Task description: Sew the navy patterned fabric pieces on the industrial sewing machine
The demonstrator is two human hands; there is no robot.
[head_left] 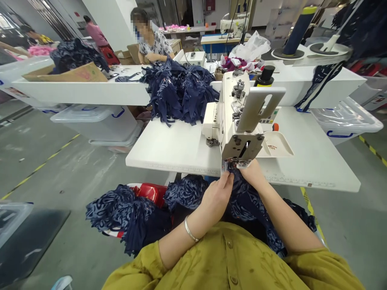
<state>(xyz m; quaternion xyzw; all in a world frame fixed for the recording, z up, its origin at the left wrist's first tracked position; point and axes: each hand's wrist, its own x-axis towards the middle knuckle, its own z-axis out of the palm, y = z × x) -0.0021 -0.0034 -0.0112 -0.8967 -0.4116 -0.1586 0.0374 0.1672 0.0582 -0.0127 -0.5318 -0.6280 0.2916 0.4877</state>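
1. I see my left hand [215,198] low in the middle of the frame. Its fingers are pinched on the dark blue cloth [242,203], right under the foot of the sewing machine [238,121].
2. My right hand [253,172] sits just to the right of it, touching the same cloth at the foot. I cannot tell if it grips the cloth or only presses on it, because the machine hides the fingertips.
3. The cloth I work on runs from the machine foot down into my lap, at the bottom middle of the frame.
4. A silver bangle [190,230] is on my left wrist.
5. More blue cloth lies in a heap [127,213] on a red stool [148,191], lower left of the middle.
6. The sewing machine stands on a white table [317,161] in the middle of the frame.
7. A big pile of blue pieces [179,90] lies on the far side of the table, above the middle.
8. Another person [151,40] sits behind that pile, at the top of the frame.
9. A clear plastic box [96,121] sits on the floor at the left.
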